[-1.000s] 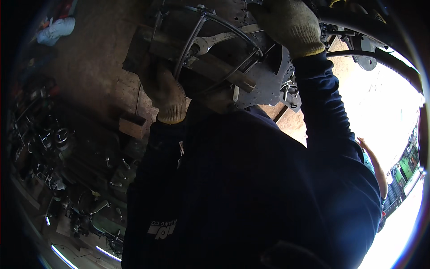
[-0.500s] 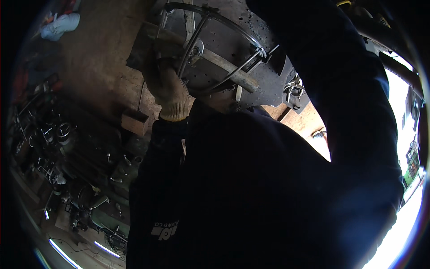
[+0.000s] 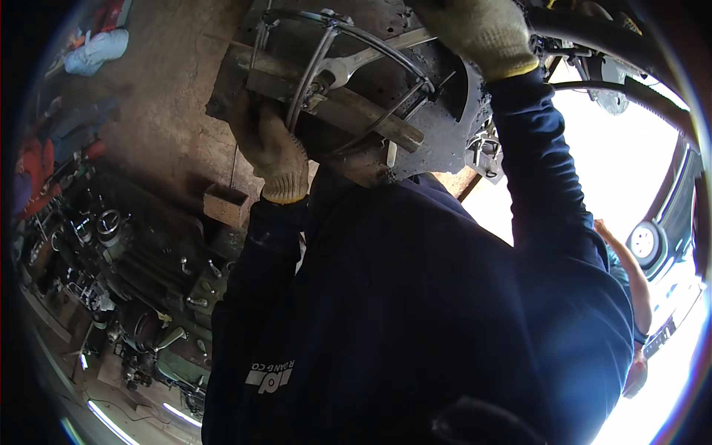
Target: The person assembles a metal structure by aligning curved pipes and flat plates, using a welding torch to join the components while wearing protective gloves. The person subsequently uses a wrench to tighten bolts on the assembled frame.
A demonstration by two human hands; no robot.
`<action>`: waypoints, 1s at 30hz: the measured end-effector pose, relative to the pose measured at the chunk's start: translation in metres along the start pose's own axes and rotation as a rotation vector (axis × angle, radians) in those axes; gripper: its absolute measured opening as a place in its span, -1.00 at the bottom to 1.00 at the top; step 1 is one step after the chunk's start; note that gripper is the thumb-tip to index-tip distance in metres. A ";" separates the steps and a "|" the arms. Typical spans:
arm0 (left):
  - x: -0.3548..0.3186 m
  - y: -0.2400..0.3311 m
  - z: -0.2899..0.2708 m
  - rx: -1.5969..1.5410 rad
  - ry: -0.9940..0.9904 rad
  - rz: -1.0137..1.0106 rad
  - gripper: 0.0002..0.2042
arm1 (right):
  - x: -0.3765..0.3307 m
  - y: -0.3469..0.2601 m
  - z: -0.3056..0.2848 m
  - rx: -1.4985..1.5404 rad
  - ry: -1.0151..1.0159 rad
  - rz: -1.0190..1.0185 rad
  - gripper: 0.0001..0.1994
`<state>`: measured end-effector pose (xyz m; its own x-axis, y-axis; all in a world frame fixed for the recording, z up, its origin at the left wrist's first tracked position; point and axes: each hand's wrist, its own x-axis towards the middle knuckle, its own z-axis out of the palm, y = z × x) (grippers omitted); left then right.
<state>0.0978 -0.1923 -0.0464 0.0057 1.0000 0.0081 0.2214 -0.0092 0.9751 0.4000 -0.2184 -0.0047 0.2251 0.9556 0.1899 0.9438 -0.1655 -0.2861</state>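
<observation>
A wrench (image 3: 382, 50) has its jaw round a nut (image 3: 317, 87) on a square steel bar (image 3: 382, 122). Its handle runs right into my gloved right hand (image 3: 486, 33), which is closed on its end at the picture's top edge. My gloved left hand (image 3: 282, 156) is bent beneath the bar's left part, beside a curved rod of the round metal frame (image 3: 304, 85). Shadow and the bar hide its fingertips, so what they grip cannot be made out. Bar and frame lie over a dark steel plate (image 3: 445, 137) with small holes.
A small rusty box (image 3: 226, 205) stands on the brown floor left of my forearm. Green machinery with metal levers (image 3: 174, 337) fills the lower left. Thick dark hoses (image 3: 601, 48) cross the upper right. Another person's arm (image 3: 630, 267) shows at right, near a vehicle wheel (image 3: 644, 243).
The wrench handle has swung from pointing up to pointing right. My right hand has come into view at the top, its arm lower and farther left. My left hand stays nearly in place.
</observation>
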 end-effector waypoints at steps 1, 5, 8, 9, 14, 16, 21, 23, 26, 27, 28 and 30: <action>0.000 -0.004 -0.002 -0.002 0.011 0.034 -0.51 | -0.006 0.000 0.008 0.028 0.068 -0.030 -0.64; -0.002 -0.001 0.003 -0.136 0.017 0.003 -0.55 | -0.015 -0.001 0.007 0.026 0.085 -0.003 -0.67; 0.001 -0.002 0.002 -0.114 0.021 -0.019 -0.56 | -0.017 0.000 0.005 -0.020 0.021 -0.020 -0.66; 0.001 -0.005 0.000 -0.090 0.015 -0.004 -0.56 | -0.017 0.000 0.003 -0.032 0.004 -0.032 -0.66; -0.001 -0.002 -0.002 -0.005 0.014 0.033 -0.56 | -0.011 -0.009 -0.010 -0.049 -0.096 0.054 -0.64; -0.001 -0.002 -0.001 0.011 0.006 0.068 -0.56 | -0.010 -0.014 -0.012 -0.042 -0.108 0.088 -0.64; -0.001 0.005 0.001 -0.174 -0.056 0.045 -0.56 | -0.009 -0.013 -0.003 -0.039 0.030 -0.035 -0.65; -0.002 -0.002 -0.001 -0.173 -0.022 0.080 -0.55 | -0.003 -0.014 -0.007 -0.010 0.024 -0.032 -0.65; 0.000 -0.014 0.000 -0.219 -0.051 0.104 -0.55 | -0.001 -0.009 -0.015 -0.001 0.003 -0.021 -0.66; 0.001 -0.010 0.000 -0.236 -0.065 0.076 -0.54 | 0.000 -0.009 -0.014 0.011 -0.009 -0.027 -0.66; 0.002 -0.008 0.001 -0.252 -0.080 0.049 -0.53 | 0.001 -0.010 -0.014 0.002 -0.043 -0.004 -0.65; -0.001 -0.016 -0.002 -0.182 -0.039 0.096 -0.52 | 0.005 -0.016 -0.014 -0.008 -0.112 0.030 -0.64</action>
<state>0.0920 -0.1932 -0.0613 0.0567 0.9935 0.0982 0.0379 -0.1004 0.9942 0.3896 -0.2143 0.0144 0.2254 0.9713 0.0754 0.9390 -0.1959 -0.2828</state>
